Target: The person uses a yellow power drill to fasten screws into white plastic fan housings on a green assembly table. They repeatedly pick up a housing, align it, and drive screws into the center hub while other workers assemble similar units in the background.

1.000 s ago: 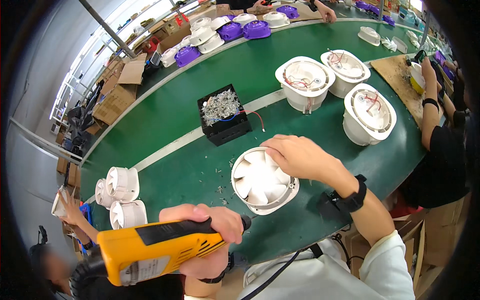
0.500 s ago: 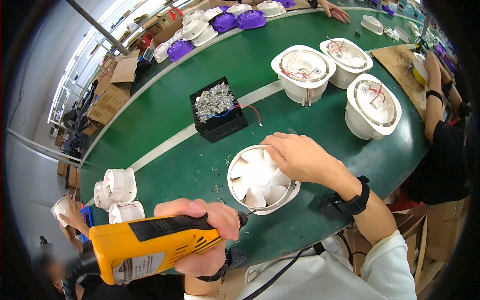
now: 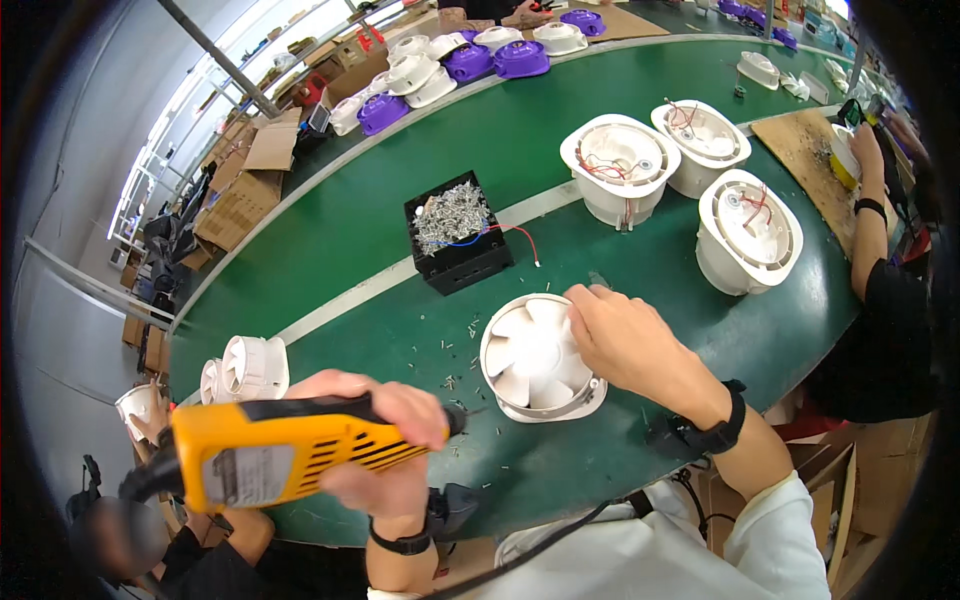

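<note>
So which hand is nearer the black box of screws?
Right. The right hand is on the white fan, to the near right of the black box. The left hand, holding the yellow power tool, is farther off, to the box's near left.

Over at seven o'clock, the left hand [image 3: 395,485] is curled into a grip, its left forearm [image 3: 400,570] pointing toward twelve; near four o'clock, the right hand [image 3: 630,345] arches palm-down, fingers [image 3: 585,308] bent, tips partly hidden, the right forearm [image 3: 748,458] slanting toward ten or eleven
</note>
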A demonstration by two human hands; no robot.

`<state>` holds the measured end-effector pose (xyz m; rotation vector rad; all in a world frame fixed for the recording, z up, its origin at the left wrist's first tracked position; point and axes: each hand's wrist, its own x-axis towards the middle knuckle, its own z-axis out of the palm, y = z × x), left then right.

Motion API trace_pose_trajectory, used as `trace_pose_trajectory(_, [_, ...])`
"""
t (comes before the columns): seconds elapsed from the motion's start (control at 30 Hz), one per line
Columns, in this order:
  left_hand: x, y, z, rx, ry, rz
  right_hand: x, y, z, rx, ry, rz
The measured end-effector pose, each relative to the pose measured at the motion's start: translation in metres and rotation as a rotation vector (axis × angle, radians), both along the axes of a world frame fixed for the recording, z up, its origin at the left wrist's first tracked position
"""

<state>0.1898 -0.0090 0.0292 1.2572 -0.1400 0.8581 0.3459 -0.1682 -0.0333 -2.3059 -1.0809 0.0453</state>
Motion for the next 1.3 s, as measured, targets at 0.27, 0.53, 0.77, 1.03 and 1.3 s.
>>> trace_pose_trajectory(0.27, [-0.003,0.006,-0.001,0.094,0.044,0.085,0.037,0.019,-0.008,0.13,0.09,0.194])
trace_pose_trajectory(0.53, [-0.008,-0.006,-0.002,0.06,0.079,0.068,0.003,0.014,0.003,0.021,0.25,0.045])
trace_pose_trajectory(0.77, [-0.013,-0.028,-0.007,-0.053,0.013,-0.081,-0.004,0.018,-0.004,0.1,0.163,0.039])
trace_pose_trajectory(1.03, [-0.01,-0.036,-0.017,0.034,0.064,-0.069,-0.005,0.019,0.0,0.076,0.229,0.03])
trace_pose_trajectory(1.3, [-0.001,-0.036,-0.02,0.132,0.059,-0.015,-0.003,0.018,-0.005,0.098,0.202,0.027])
